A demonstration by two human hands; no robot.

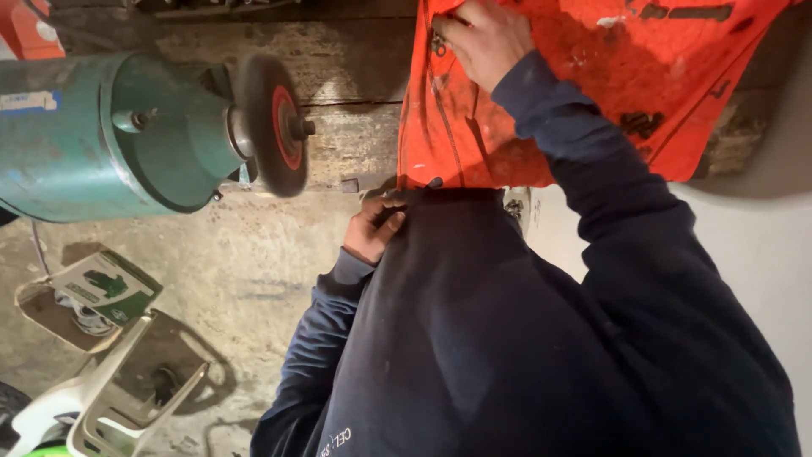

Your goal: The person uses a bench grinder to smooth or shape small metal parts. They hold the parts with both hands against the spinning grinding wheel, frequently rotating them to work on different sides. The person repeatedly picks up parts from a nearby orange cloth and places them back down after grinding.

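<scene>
Looking down my own front, I see my dark navy sweatshirt (507, 338) filling most of the view, both sleeves running up toward the work. Above it hangs the orange work garment (584, 93), stained and flecked with white, spread flat against the wooden bench edge (355, 135) and reaching down to my waistline, so that its front faces me. To the side sits the teal bench grinder (101, 135), its dark wheel with a red hub (272, 125) pointing out over the concrete floor (228, 279), well apart from either hand. Lower down, a pale metal frame (127, 389) stands on the floor beside a small green-and-white carton (106, 288). My right hand (484, 38) is raised high on the orange garment, fingers curled and clamped on a fold of the cloth near a small metal fastener (438, 42), apparently to keep the fabric taut and upright. My left hand (374, 227) rests at the garment's lower hem, just where it meets my sweatshirt, fingers bent inward and pressed together on the edge; whether they pinch the orange cloth or only touch it, I cannot tell.
</scene>
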